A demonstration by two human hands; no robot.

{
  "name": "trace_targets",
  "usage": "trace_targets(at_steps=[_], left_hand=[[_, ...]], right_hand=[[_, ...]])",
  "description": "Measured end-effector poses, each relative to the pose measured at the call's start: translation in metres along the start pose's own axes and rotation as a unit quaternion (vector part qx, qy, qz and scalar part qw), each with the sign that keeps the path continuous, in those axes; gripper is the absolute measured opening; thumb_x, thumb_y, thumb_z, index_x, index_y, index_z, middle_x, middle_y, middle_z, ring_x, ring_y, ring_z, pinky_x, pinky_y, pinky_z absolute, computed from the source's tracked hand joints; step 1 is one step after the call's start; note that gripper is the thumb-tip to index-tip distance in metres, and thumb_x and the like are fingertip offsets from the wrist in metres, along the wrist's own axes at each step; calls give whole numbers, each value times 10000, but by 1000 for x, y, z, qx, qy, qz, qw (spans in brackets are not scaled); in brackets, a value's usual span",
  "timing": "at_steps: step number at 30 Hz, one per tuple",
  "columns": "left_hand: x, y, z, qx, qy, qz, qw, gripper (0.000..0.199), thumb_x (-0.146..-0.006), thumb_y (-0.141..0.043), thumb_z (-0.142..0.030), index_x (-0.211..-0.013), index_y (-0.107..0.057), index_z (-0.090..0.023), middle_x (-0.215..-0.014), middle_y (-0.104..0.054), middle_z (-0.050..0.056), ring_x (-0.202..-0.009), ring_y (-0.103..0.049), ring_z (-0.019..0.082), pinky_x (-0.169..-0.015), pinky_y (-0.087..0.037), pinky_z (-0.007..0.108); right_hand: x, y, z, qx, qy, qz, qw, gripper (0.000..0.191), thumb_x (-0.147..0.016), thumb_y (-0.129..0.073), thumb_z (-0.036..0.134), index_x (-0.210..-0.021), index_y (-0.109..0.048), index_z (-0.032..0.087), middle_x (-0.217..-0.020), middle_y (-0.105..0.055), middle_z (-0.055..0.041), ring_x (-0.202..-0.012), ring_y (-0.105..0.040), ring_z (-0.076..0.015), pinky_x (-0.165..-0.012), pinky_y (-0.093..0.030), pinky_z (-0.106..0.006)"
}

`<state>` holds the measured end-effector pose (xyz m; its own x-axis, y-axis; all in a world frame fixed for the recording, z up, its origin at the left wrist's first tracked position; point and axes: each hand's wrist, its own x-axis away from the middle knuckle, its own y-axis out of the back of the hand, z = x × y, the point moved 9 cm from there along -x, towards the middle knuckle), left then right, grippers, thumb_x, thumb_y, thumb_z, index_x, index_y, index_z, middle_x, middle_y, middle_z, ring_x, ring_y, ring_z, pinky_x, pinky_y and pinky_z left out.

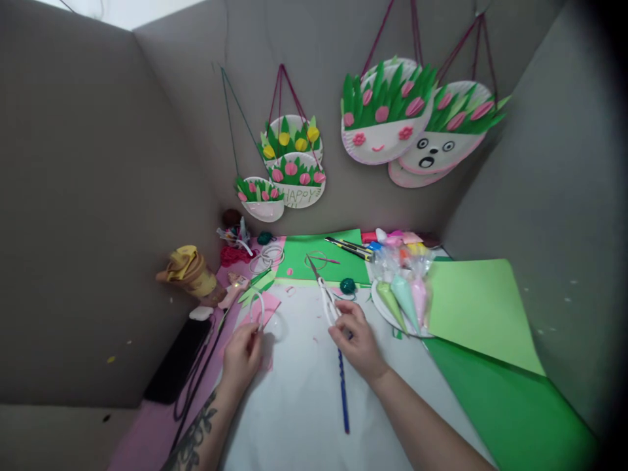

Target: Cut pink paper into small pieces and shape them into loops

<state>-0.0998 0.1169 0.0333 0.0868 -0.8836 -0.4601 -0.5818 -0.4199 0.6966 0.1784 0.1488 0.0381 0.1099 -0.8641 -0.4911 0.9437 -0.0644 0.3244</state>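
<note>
**Mia:** On the left side of the table (294,392), what is that dark flat thing?

**Ben:** It looks like a phone (177,360), with a dark cord beside it. Behind it sits a little yellow and brown toy (192,271).

**Mia:** And the left hand (241,356)?

**Ben:** Its grip is pinched shut on a thin white loop (257,307). The loop stands up from the fingers and curves over a pink paper scrap (267,307).

**Mia:** What is in the middle?

**Ben:** White scissors (324,294). Their long way runs from the far green sheet (324,256) back toward the person, leaning a bit to the right. The points are at the far end, and the handles are at the near end.

**Mia:** Which hand is closer to them?

**Ben:** The right hand (357,340). It sits right at the handles. Its fingers curl around them, so the grip is narrow, holding the scissors. The left hand is off to the side, apart from them.

**Mia:** And that blue stick?

**Ben:** A blue twisted stick (342,386) lies under the right hand and points at the person. A small green ball (347,285) is just past the hand.

**Mia:** And on the right?

**Ben:** A plate (380,304) with bags of colored cones, then a light green paper (478,307) over a dark green paper (510,412). Paper plate flower baskets (387,118) hang on the wall.
</note>
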Motion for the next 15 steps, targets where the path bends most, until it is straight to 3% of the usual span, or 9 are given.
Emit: trace_targets(at_steps=[4,7,11,15], left_hand=[[9,0,-43,-62,-131,53,988,135,-841,-525,-205,-925,-629,-184,-832,-702,70,-783,-654,181,-720,-515,291],[11,-1,-73,-71,-171,79,980,144,-844,-525,-170,-949,-622,-180,-821,-701,69,-756,-655,170,-696,-511,273],[-10,-21,-92,-101,-147,124,976,175,-859,-513,-237,-946,-661,-198,-844,-722,75,-764,-672,192,-688,-509,288],[-50,-48,-85,-114,-69,173,976,196,-831,-536,-280,-931,-694,-220,-907,-732,87,-823,-671,228,-733,-494,310]], right_hand=[[0,18,2,-10,18,-76,997,137,-763,-611,210,-678,-504,205,-1093,-505,-99,-1025,-553,-242,-904,-457,-402],[-1,26,3,-16,22,-95,995,141,-720,-634,187,-755,-501,214,-1051,-500,-92,-999,-548,-243,-847,-473,-384],[2,36,3,-26,6,-131,991,171,-726,-628,216,-834,-496,220,-1000,-486,-81,-932,-547,-233,-753,-489,-357],[3,43,3,-14,17,-169,985,213,-738,-615,220,-907,-486,220,-1043,-490,-101,-984,-526,-257,-777,-487,-398]])
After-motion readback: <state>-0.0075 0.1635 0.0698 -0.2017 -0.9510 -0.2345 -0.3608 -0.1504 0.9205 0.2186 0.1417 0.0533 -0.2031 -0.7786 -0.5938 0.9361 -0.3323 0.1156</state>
